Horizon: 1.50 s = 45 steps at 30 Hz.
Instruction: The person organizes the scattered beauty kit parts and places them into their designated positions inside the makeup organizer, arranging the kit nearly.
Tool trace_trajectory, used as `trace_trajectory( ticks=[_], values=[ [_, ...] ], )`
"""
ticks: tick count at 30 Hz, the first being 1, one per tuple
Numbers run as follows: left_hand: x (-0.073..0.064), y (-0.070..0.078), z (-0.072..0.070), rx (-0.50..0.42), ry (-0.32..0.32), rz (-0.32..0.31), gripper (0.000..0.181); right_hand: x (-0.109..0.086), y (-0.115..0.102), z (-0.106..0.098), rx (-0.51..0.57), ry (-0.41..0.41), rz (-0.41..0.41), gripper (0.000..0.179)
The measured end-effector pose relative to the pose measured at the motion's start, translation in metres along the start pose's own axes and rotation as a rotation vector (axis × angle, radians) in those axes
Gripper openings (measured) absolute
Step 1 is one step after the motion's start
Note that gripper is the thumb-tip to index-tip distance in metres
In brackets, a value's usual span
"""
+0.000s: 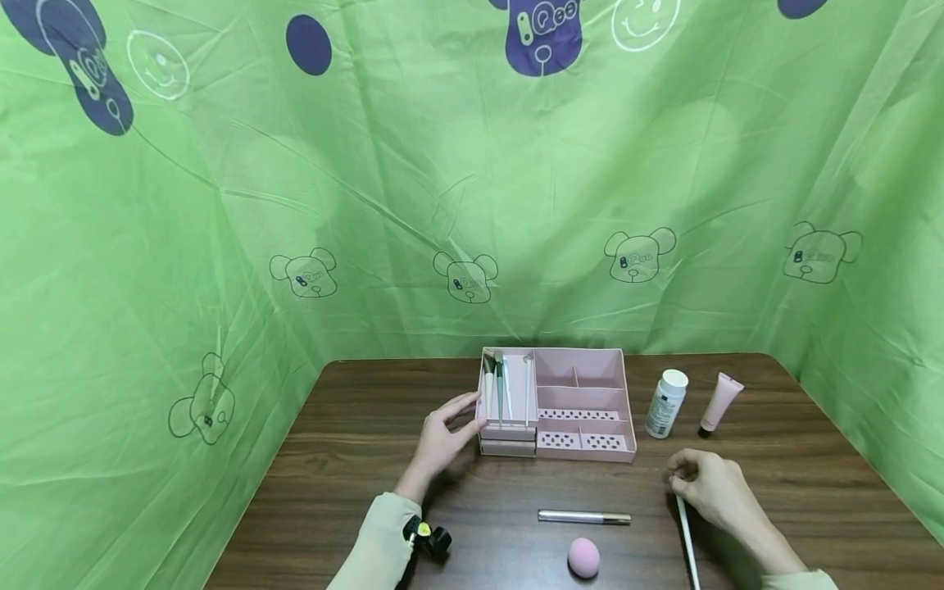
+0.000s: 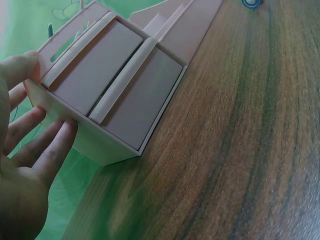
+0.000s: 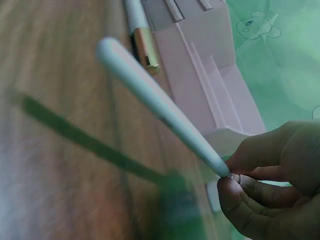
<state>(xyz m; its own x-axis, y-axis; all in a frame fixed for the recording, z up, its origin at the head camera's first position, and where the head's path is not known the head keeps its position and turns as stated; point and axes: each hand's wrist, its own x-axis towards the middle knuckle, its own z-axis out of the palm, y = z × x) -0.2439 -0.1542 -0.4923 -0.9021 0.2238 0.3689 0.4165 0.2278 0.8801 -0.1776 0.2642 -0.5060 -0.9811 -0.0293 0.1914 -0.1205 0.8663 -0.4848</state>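
Head view: left hand (image 1: 440, 442), fingers spread, touches a pale pink compartmented plastic box (image 1: 578, 360); near right, right hand (image 1: 714, 487) pinches between its fingers a slim white stick (image 1: 687, 537), which could pivot, being held only at its far end.

The person wears long sleeves that reach almost down to the hands. The left sleeve (image 1: 369, 547) is a pale, creamy colour with a tiny bit of green in it. It looks plain and has some soft folds. Near its end sits a little black camera (image 1: 438, 542), chunky and a bit round, with a bright yellow-green spot (image 1: 424, 529) beside it. Only a small bit of the right sleeve (image 1: 800, 581) shows, and it is pale like the other one. Both hands are bare, with slim fingers (image 2: 59, 150).
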Motion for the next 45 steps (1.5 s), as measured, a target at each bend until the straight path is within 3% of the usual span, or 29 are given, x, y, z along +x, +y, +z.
trace_trajectory(
  ticks=[13, 28, 35, 45],
  values=[
    [0.001, -0.001, 0.000, 0.018, -0.005, 0.002, 0.047, 0.030, -0.035, -0.001, 0.066, 0.082, -0.095, 0.013],
    [0.001, -0.002, 0.001, 0.000, 0.028, 0.035, 0.046, 0.063, -0.061, -0.005, 0.109, 0.090, -0.161, 0.012],
    [0.000, -0.001, 0.001, -0.003, 0.006, 0.001, 0.047, 0.077, -0.074, -0.008, 0.197, 0.056, -0.158, 0.012],
    [0.000, -0.002, 0.001, -0.011, 0.002, -0.013, 0.046, 0.094, -0.096, -0.009, 0.195, 0.103, -0.160, 0.012]
  ],
)
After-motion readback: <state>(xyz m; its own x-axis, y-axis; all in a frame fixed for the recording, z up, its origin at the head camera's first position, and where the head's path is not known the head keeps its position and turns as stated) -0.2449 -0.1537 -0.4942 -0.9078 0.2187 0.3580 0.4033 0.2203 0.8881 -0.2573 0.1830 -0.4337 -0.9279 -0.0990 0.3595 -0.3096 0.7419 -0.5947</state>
